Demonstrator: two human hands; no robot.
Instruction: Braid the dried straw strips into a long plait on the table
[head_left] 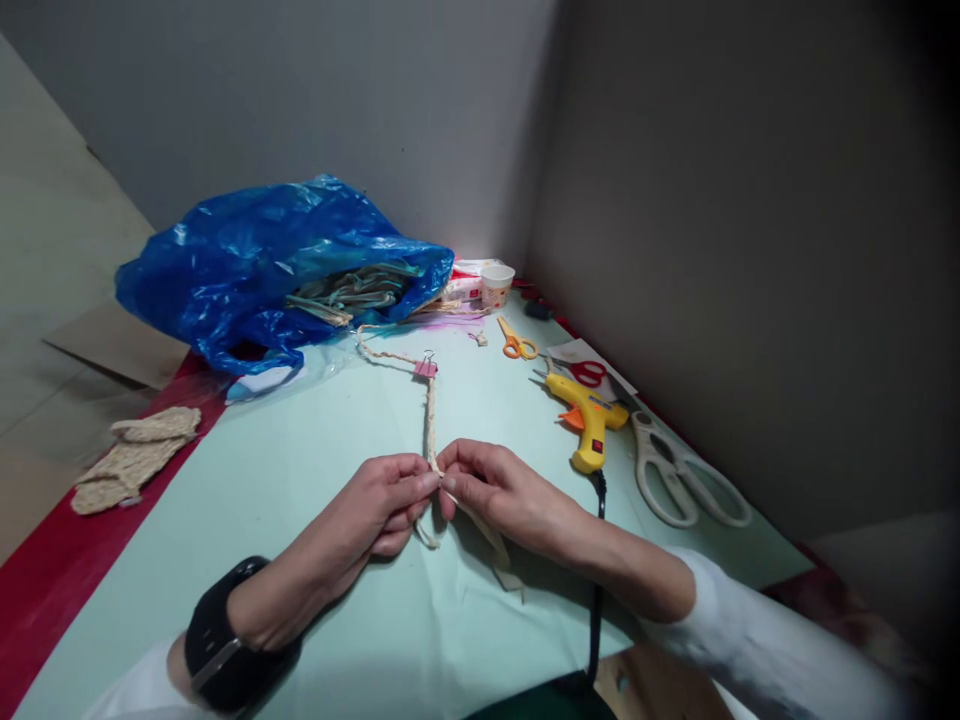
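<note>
A pale braided cord (430, 415) of flat, straw-like strands runs down the middle of the table, gripped partway by a pink binder clip (426, 369). Beyond the clip its thinner end curves toward the blue bag. My left hand (394, 500) pinches the near end of the braid between thumb and fingers. Right beside it, my right hand (487, 485) is closed on the same spot, fingertips almost touching the left ones. Loose strand ends (508, 575) hang out below both hands. Exactly how the strands cross is hidden by my fingers.
A blue plastic bag (247, 260) holding dried strands lies at the back left. Woven pieces (139, 460) rest on the left edge. On the right are a yellow glue gun (592, 425) with its black cable, large white-handled scissors (686, 470), orange scissors (517, 343) and a paper cup (496, 287).
</note>
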